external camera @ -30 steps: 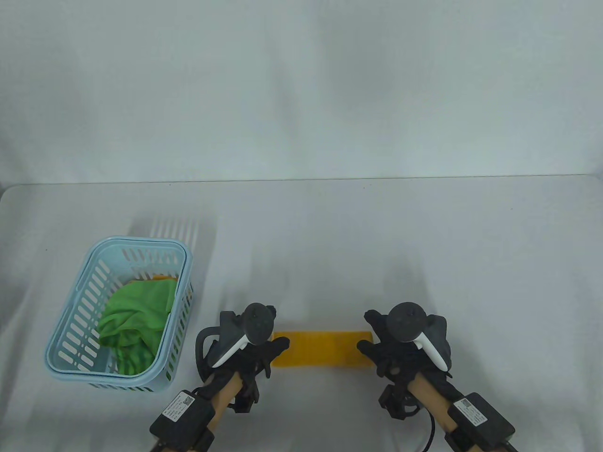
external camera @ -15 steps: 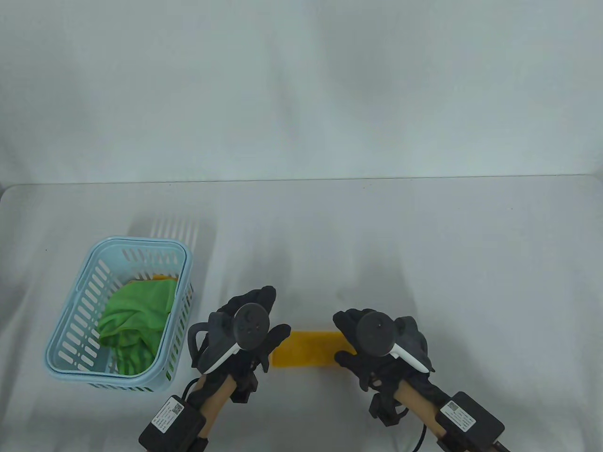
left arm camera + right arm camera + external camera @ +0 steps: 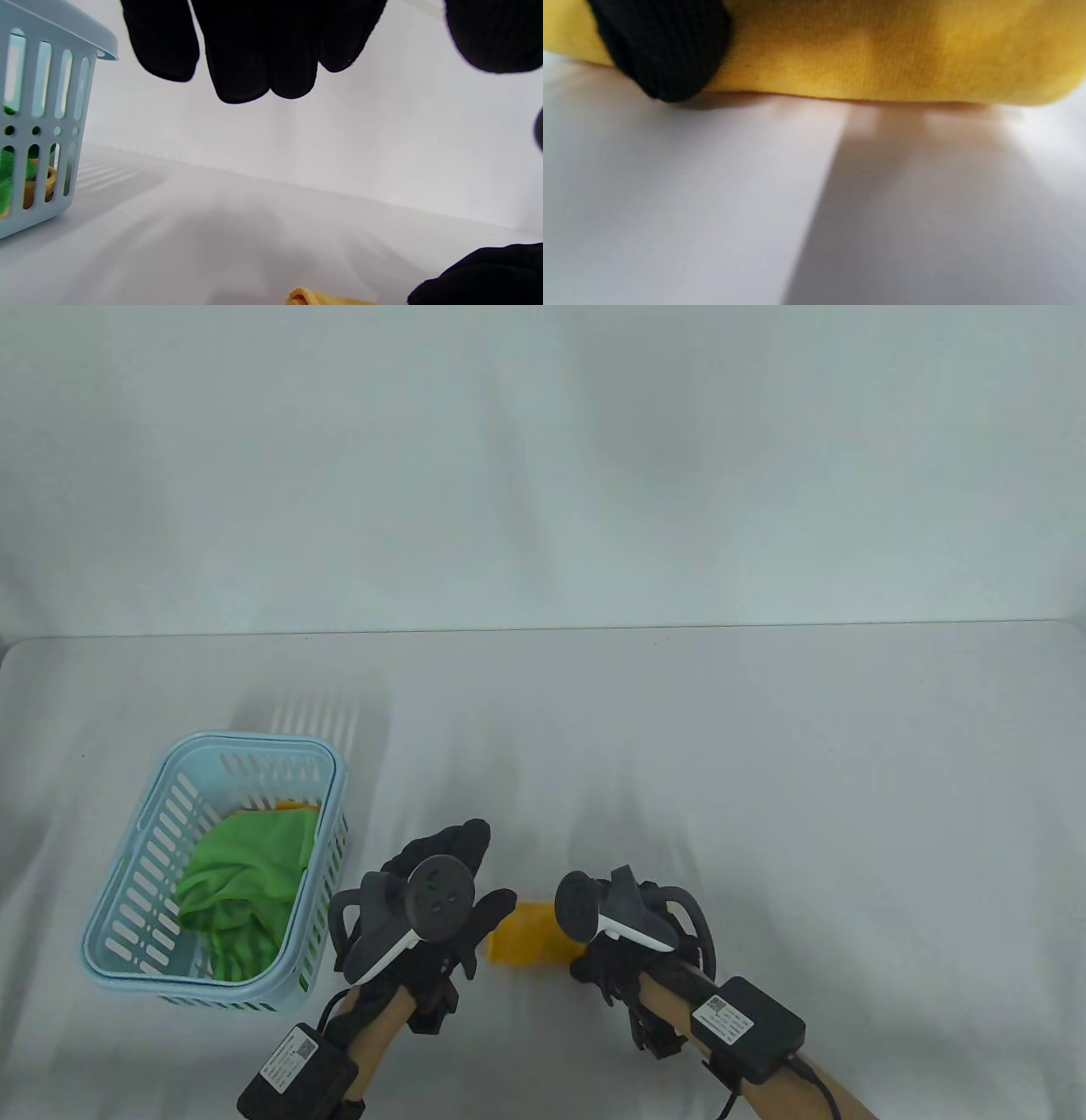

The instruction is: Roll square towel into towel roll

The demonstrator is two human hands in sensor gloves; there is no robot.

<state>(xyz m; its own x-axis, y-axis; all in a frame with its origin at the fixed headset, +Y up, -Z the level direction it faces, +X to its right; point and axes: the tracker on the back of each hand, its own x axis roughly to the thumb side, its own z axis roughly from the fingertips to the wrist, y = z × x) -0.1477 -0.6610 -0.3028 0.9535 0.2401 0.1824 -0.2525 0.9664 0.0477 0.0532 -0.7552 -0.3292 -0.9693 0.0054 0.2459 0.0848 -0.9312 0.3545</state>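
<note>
Towel [image 3: 530, 935], yellow, lying on the table [image 3: 764, 780] near its front edge, between the two hands; only a short stretch shows in the table view, the rest covered on both sides.

Right hand [image 3: 632, 954]: on the towel's right part, mostly hidden under its tracker [image 3: 611, 909]. The right wrist view shows one black fingertip [image 3: 666, 51] pressed against the yellow cloth where it meets the table. How far the other fingers close, and whether they wrap the cloth, cannot be told.

Left hand [image 3: 454, 891]: at the towel's left end, thumb [image 3: 496, 909] reaching to the cloth's edge; contact not certain from above. In the left wrist view the fingers [image 3: 254, 46] hang spread and lifted off the table, holding nothing; the towel's rolled end [image 3: 303, 297] is cut off at the bottom edge, showing a curl of layers. A black glove [image 3: 483, 275] enters at the lower right corner, partly out of frame.

Basket [image 3: 153, 848], pale blue, slotted, well to the left of the hands. Contents: green cloth [image 3: 242, 882], crumpled; under it an orange item [image 3: 293, 806], mostly hidden, not identifiable.

Forearm boxes with labels [image 3: 747, 1027]; text too small to read.
</note>
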